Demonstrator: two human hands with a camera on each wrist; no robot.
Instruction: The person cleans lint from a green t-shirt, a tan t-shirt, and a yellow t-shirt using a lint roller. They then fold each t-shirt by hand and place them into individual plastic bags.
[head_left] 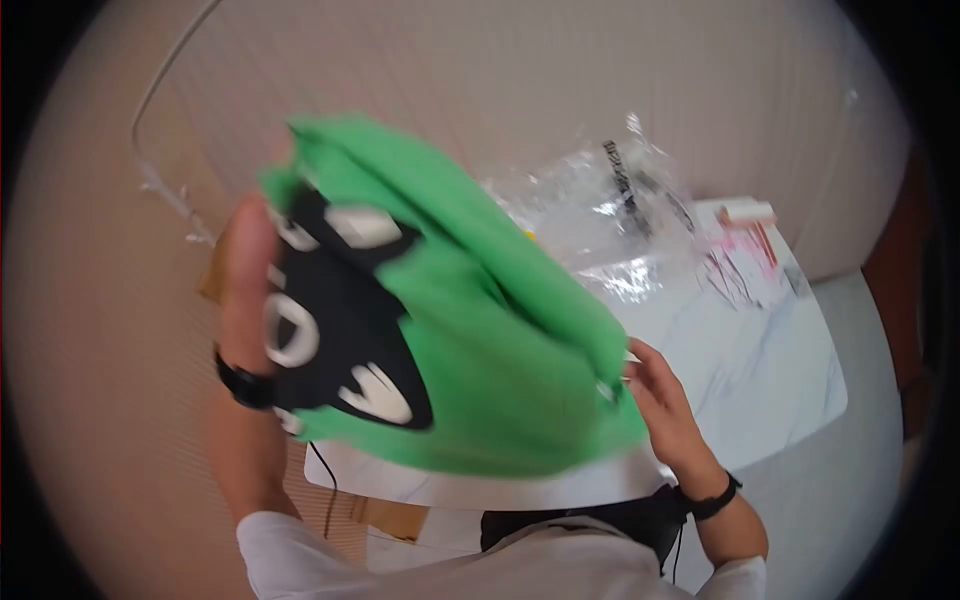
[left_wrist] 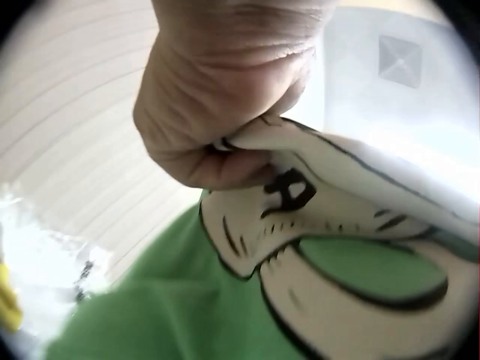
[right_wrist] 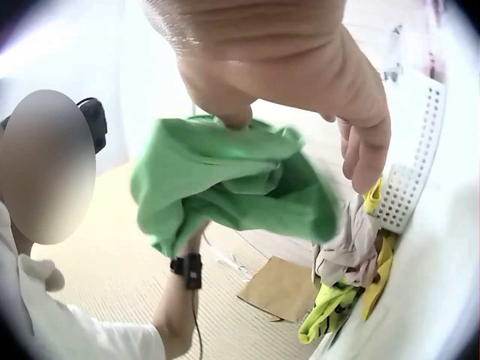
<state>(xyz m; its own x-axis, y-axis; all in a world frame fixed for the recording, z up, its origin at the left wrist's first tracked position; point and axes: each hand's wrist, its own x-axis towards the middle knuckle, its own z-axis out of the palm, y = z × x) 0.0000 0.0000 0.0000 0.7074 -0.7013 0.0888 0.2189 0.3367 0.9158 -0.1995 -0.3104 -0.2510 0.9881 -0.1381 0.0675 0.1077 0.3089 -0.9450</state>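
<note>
A green cloth (head_left: pixel 500 370) with a black and white print hangs in the air between the hands, above the marble-patterned table (head_left: pixel 770 390). The left hand (head_left: pixel 250 290) grips its edge at the printed side; in the left wrist view the fingers of the left hand (left_wrist: pixel 225 112) are curled round a pale printed part. At the cloth's other end is the right hand (head_left: pixel 660 400). In the right wrist view the thumb of the right hand (right_wrist: pixel 292 82) touches the bunched green cloth (right_wrist: pixel 202 172), and its other fingers hang apart from it.
Clear plastic wrapping (head_left: pixel 590 220) lies at the table's back, beside a pink-marked packet (head_left: pixel 745 265). The right wrist view shows a white perforated basket (right_wrist: pixel 409 165), yellow-green cloth (right_wrist: pixel 326 311) and brown cardboard (right_wrist: pixel 279 289). A white cable (head_left: pixel 150 100) runs at the upper left.
</note>
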